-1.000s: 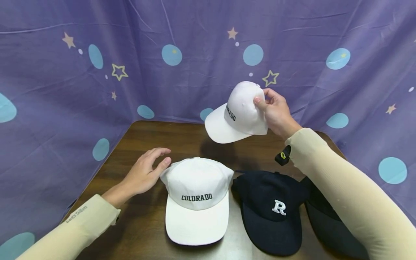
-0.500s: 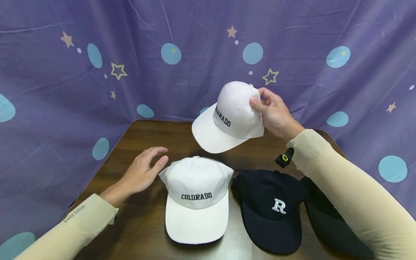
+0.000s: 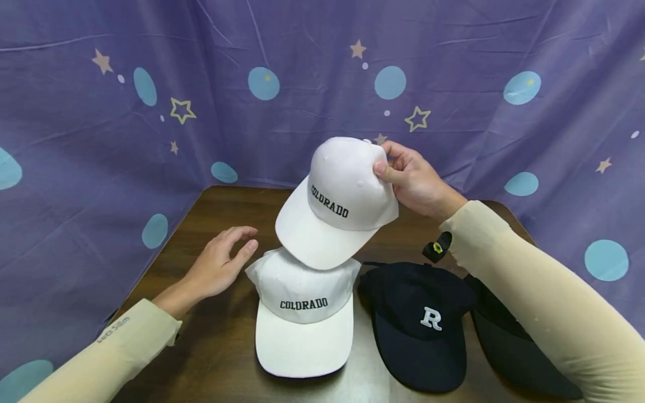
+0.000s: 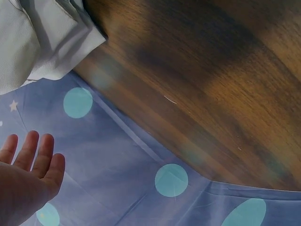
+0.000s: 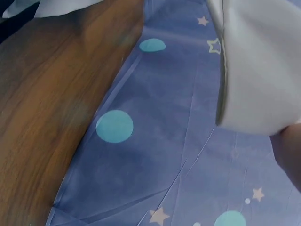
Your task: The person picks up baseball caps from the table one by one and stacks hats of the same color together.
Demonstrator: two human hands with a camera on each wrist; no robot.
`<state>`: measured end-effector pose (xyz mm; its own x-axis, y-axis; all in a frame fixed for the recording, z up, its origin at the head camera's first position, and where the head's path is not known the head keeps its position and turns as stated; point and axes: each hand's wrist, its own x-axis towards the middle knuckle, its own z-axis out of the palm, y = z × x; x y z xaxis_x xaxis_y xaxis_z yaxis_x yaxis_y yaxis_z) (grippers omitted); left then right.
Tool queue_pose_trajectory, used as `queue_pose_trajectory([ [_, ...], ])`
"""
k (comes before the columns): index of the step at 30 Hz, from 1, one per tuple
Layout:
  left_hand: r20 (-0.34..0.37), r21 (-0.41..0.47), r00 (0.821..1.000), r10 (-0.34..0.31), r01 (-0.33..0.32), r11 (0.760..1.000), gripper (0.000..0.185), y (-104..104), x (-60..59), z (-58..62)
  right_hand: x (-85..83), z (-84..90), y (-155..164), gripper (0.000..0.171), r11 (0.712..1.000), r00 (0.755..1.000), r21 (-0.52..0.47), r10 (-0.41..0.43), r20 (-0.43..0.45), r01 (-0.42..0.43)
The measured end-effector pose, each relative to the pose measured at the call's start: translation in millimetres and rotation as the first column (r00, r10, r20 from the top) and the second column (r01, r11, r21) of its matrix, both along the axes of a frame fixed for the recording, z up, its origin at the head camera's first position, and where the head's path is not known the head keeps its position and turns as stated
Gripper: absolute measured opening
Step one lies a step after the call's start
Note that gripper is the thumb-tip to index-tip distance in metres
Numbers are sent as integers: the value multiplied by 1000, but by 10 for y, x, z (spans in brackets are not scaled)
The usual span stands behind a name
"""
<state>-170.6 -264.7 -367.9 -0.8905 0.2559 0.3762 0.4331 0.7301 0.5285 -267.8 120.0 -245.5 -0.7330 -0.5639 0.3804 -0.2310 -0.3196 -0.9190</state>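
Note:
My right hand pinches the back edge of a white COLORADO baseball cap, thumb on the outside. That cap hangs tilted in the air, its brim overlapping the crown of a second white COLORADO cap in the head view; whether they touch I cannot tell. The second cap sits brim-forward on the table. Left of it, my left hand hovers with loosely bent fingers, holding nothing. In the left wrist view its fingers show near white cap fabric. Part of the held cap appears in the right wrist view.
A navy cap with a white R lies right of the white cap on the brown wooden table. Beyond it, a black cap is partly hidden under my right sleeve. A purple curtain with stars and dots stands behind the table.
The held white cap has moved left and down, from behind the table cap to overlapping its crown, and turned its front more toward me. My left hand has barely moved.

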Motion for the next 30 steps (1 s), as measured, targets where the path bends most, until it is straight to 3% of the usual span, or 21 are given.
queue_pose_trajectory([
  [13,15,-3,1000,21,-21,1000,45,-34,-17,26,106,-33,-155,16,975,980,112,197,-35,-192],
  [24,22,-8,999,30,-29,1000,46,-55,-46,35,159,-87,-302,18,921,944,241,326,-56,-305],
  [30,13,-4,999,33,-33,999,46,-76,-63,35,186,-121,-379,20,898,925,257,378,-42,-356],
])
